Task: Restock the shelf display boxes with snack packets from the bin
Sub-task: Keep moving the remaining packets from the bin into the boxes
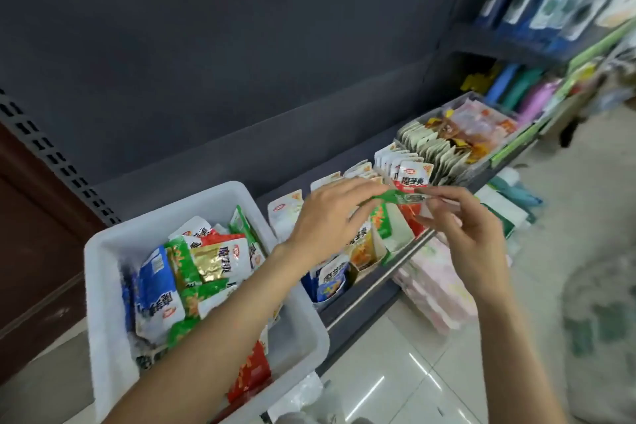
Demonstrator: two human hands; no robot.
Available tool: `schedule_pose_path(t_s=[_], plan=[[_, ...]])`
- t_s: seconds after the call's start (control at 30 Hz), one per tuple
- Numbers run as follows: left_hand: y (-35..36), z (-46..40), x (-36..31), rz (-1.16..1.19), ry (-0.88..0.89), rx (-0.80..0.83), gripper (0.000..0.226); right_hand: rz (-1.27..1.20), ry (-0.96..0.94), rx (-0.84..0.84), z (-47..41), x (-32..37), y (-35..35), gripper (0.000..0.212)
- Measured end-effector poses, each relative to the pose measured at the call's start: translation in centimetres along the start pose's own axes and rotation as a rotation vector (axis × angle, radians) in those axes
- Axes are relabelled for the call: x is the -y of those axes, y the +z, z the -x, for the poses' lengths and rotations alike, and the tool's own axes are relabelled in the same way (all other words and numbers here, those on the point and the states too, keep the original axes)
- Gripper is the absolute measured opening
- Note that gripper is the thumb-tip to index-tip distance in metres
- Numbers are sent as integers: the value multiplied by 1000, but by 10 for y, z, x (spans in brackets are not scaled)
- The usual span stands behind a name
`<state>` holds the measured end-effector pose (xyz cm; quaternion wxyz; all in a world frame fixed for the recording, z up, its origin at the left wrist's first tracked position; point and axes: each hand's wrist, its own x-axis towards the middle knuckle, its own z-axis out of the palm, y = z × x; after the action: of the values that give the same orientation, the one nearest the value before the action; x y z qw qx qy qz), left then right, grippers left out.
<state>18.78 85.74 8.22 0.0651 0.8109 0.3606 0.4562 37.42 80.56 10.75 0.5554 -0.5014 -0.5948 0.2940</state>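
A white plastic bin (103, 251) at the lower left holds several snack packets in green, blue, gold and red. On the shelf to its right stand display boxes (361, 255) with packets upright in rows. A green snack packet (399, 197) hangs above the boxes, stretched between both hands. My left hand (327, 220) pinches its left end with fingers extended over the boxes. My right hand (464, 227) pinches its right end between thumb and fingertips. A red-and-white packet (411, 177) stands just behind the green one.
A grey tray (478, 167) of tan and orange packets sits farther right on the shelf. The dark shelf back panel (241, 62) rises behind. Pink and green packs (437, 289) lie on the shelf below. Glossy floor tiles (395, 372) lie at the bottom right.
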Motion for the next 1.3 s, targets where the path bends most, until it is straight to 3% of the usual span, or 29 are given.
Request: schedule_pose_path(t_s=[0.1,0.17,0.37,0.6,0.73,0.8,0.93,1.03,1.13,1.23,1.3], plan=[[38,-24,-1,73,-78,45,28,88,-67,-166,-11,-18,-18,18],[57,-32,6,26,-146,110,23,243,-120,-160,-23,-32,-25,16],[69,-37,28,-51,-273,303,23,704,-264,179,-66,-87,-18,7],[72,-42,47,-168,-308,439,17,1004,-177,471,-101,-128,9,12],[80,-40,56,-248,-341,500,18,894,-96,583,-108,-137,29,9],[81,-38,61,-269,-371,504,21,773,-55,510,-110,-141,37,9],[74,-36,62,-259,-349,515,31,665,5,374,-103,-144,44,34],[56,-30,56,-266,-336,408,32,609,24,196,-91,-125,40,37],[23,-14,45,-289,-271,112,27,563,-10,39,-72,-86,38,28],[-18,16,40,-344,-158,-277,19,349,-176,46,-48,-38,52,22],[-44,44,41,-403,-201,-395,19,260,-278,129,-33,-15,70,18]])
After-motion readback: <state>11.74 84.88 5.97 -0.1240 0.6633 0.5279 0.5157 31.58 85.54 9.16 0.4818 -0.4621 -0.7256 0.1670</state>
